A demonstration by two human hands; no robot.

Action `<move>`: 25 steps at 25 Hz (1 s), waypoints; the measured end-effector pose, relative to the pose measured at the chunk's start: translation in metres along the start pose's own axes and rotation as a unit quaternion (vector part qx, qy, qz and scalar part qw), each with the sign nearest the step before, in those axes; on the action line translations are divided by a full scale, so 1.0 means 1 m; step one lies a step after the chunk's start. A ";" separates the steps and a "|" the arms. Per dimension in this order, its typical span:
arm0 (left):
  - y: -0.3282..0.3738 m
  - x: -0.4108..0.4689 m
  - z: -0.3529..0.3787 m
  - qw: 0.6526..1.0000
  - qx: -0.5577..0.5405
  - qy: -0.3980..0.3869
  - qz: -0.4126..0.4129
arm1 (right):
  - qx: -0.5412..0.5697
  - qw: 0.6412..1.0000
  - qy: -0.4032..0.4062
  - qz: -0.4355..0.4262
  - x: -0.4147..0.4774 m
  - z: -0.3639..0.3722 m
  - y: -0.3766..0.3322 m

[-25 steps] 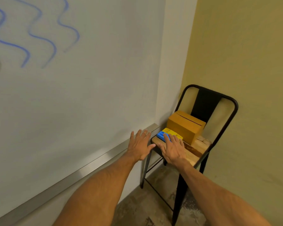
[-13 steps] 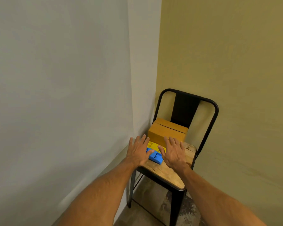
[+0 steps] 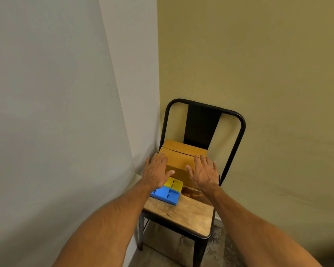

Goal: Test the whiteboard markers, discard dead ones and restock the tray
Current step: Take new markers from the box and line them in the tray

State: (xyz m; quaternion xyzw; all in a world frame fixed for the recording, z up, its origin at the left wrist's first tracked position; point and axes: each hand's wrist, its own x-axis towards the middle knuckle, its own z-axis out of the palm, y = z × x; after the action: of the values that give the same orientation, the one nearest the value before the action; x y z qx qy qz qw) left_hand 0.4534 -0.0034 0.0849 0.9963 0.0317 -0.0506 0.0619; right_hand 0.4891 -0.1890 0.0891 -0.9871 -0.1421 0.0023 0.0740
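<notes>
Head view, box (image 3: 178, 160) on chair (image 3: 189, 214), blue holder (image 3: 166, 194) in front

there is one chair (image 3: 199, 214), with a black metal frame and one wooden seat. on the seat stand three things: one closed cardboard box (image 3: 178, 160), one blue slotted plastic block (image 3: 165, 195) and one yellow slotted plastic block (image 3: 175, 183). so there are two plastic blocks, one of each colour, and only one box. the number of slots in each block i cannot count with certainty. two hands are in view, one left hand (image 3: 157, 171) and one right hand (image 3: 204, 173), each with five fingers showing, and two bare forearms. two walls are visible, one pale wall (image 3: 131, 74) and one yellow-green wall (image 3: 258, 74), and they make one corner.
</notes>
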 end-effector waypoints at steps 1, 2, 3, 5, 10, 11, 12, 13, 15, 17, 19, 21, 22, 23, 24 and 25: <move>0.000 0.012 0.003 1.000 -0.003 -0.004 -0.003 | -0.003 1.000 -0.004 0.001 0.009 0.004 0.006; -0.001 0.022 0.005 1.000 -0.006 -0.009 -0.007 | -0.003 1.000 -0.008 0.002 0.018 0.007 0.012; -0.002 0.032 0.007 1.000 -0.011 -0.014 -0.012 | -0.001 1.000 -0.014 0.005 0.025 0.010 0.017; -0.006 0.050 0.013 0.999 -0.024 -0.019 -0.028 | 0.000 1.000 -0.028 0.008 0.041 0.016 0.024; -0.016 0.083 0.023 0.997 -0.040 -0.026 -0.063 | 0.020 0.999 -0.047 0.010 0.067 0.032 0.034; -0.017 0.088 0.024 0.996 -0.042 -0.030 -0.066 | 0.026 0.999 -0.046 0.009 0.070 0.034 0.036; -0.016 0.092 0.024 0.996 -0.043 -0.030 -0.066 | 0.032 0.999 -0.043 0.008 0.072 0.036 0.038; -0.015 0.096 0.025 0.996 -0.046 -0.026 -0.066 | 0.039 0.998 -0.040 0.005 0.074 0.036 0.038; -0.013 0.101 0.025 0.996 -0.057 -0.013 -0.067 | 0.048 0.998 -0.030 0.001 0.077 0.037 0.039; -0.015 0.107 0.025 0.995 -0.079 -0.009 -0.067 | 0.057 0.998 -0.021 0.004 0.080 0.038 0.038; -0.018 0.112 0.024 0.993 -0.102 -0.010 -0.060 | 0.075 0.997 -0.011 0.012 0.083 0.037 0.036; -0.021 0.117 0.020 0.992 -0.119 -0.005 -0.049 | 0.112 0.993 0.006 0.024 0.083 0.035 0.034; -0.021 0.118 0.017 0.991 -0.128 0.003 -0.043 | 0.125 0.992 0.018 0.028 0.083 0.033 0.034; -0.020 0.119 0.014 0.990 -0.132 0.014 -0.038 | 0.132 0.990 0.030 0.032 0.082 0.031 0.033; -0.020 0.119 0.011 0.990 -0.132 0.024 -0.033 | 0.138 0.989 0.042 0.039 0.082 0.029 0.032; -0.020 0.120 0.007 0.991 -0.130 0.031 -0.027 | 0.144 0.987 0.055 0.047 0.081 0.026 0.031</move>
State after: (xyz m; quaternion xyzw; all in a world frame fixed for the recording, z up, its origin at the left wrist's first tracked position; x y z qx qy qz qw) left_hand 0.5709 0.0222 0.0630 0.9798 0.0664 -0.0163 0.1881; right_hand 0.5746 -0.1921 0.0600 -0.9703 -0.0892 -0.0284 0.2232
